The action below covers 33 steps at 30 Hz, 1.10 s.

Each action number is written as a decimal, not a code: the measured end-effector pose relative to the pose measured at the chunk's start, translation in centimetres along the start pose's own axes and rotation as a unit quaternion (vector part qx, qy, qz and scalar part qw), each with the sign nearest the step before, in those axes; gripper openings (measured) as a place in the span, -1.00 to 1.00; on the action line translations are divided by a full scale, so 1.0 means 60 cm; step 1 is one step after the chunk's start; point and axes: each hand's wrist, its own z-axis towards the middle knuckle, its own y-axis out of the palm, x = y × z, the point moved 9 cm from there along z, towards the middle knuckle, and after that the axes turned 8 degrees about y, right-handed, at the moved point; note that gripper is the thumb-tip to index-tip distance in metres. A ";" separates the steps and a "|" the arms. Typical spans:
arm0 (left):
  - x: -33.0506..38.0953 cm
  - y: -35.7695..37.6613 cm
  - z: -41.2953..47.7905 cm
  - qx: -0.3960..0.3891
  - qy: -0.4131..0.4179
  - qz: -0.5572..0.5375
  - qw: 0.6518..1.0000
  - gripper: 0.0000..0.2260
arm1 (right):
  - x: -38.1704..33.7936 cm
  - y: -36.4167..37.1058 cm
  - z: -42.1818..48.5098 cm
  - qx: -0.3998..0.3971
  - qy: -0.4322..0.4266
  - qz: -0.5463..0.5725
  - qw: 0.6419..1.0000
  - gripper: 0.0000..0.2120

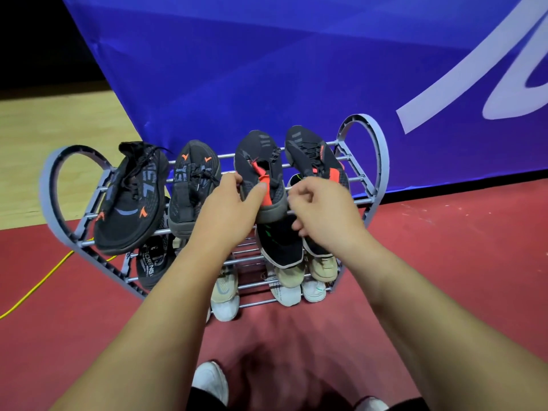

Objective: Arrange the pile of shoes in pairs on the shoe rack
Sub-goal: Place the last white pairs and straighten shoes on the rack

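While near two hands (228, 209) (321, 213), four black shoes (130, 200) (192, 185) (257, 157) (310, 152) atop rack (383, 161).

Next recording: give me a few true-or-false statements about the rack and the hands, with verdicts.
1. Four black shoes lie on the top tier of the rack. True.
2. The left hand grips a white shoe. False: it grips a black shoe with an orange tab.
3. A yellow cable lies on the floor left of the rack. True.
4. The lower tiers hold no shoes. False: pale shoes sit there.
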 end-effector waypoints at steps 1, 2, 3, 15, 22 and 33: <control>0.003 0.002 -0.002 -0.003 0.008 0.009 1.000 -0.42 | -0.015 -0.030 -0.001 0.069 -0.057 -0.035 0.995 -0.88; 0.007 0.005 -0.004 -0.007 0.016 0.013 1.000 -0.36 | -0.029 -0.056 -0.005 0.126 -0.113 -0.072 0.983 -0.89; 0.011 0.009 -0.005 -0.016 0.023 0.011 1.000 -0.33 | -0.040 -0.075 -0.008 0.167 -0.156 -0.103 0.968 -0.87; -0.004 0.039 0.003 -0.024 0.003 -0.007 1.000 -0.33 | 0.078 -0.044 0.044 0.055 -0.011 -0.117 0.992 -0.10; -0.002 0.043 0.005 -0.018 0.003 -0.006 1.000 -0.32 | 0.114 -0.051 0.060 0.065 0.059 -0.079 0.993 -0.23; 0.005 0.053 0.006 -0.006 0.018 0.000 1.000 -0.30 | 0.081 -0.053 0.051 0.091 0.008 -0.081 0.993 -0.36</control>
